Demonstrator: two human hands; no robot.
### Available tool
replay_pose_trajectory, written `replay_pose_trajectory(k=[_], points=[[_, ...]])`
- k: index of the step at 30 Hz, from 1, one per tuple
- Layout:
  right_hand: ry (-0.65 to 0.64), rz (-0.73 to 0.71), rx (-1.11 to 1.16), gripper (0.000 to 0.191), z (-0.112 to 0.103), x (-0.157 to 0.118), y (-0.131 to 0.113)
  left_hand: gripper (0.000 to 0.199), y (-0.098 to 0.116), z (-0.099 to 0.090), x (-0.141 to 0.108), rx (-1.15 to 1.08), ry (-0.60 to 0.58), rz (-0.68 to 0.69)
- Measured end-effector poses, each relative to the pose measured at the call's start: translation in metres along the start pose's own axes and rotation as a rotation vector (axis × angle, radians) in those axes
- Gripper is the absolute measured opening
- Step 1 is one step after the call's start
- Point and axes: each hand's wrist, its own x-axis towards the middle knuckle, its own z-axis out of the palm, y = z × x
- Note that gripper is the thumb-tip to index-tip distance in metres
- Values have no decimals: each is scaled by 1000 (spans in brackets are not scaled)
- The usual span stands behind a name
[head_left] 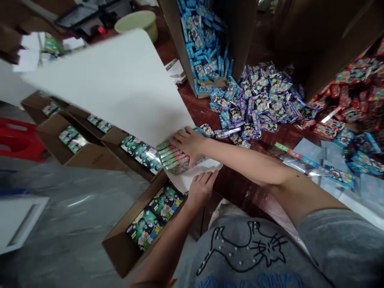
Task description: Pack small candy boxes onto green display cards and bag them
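A large white board (120,84) with rounded corners slants across the middle, its near end under my hands. On that end lies a row of small green-and-red packs (172,158), side by side with a glossy clear wrap at their left. My right hand (192,146) rests over the packs with its fingers spread, covering part of them. Nearer to me, my left hand (201,190) has its fingers together at the board's near edge. Just below, an open cardboard box (120,250) contains green-and-black printed cartons (156,216).
More open cardboard boxes (90,156) with similar cartons stand at left on the grey floor. Blue, purple and red packs (264,96) are heaped on the dark red table (237,176). A red stool (24,140) is far left; a pale green basin (138,24) is behind.
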Motion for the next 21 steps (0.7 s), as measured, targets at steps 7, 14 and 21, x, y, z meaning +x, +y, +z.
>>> replay_pose_trajectory(k=[7, 14, 21], points=[[326, 100, -4, 90, 19, -64, 11, 39, -26, -38, 11, 46, 220, -215], [211, 383, -41, 72, -14, -134, -16, 54, -49, -44, 26, 37, 298, -164], [457, 1221, 83, 88, 2, -350, -20, 87, -32, -49, 28, -90, 269, -167]])
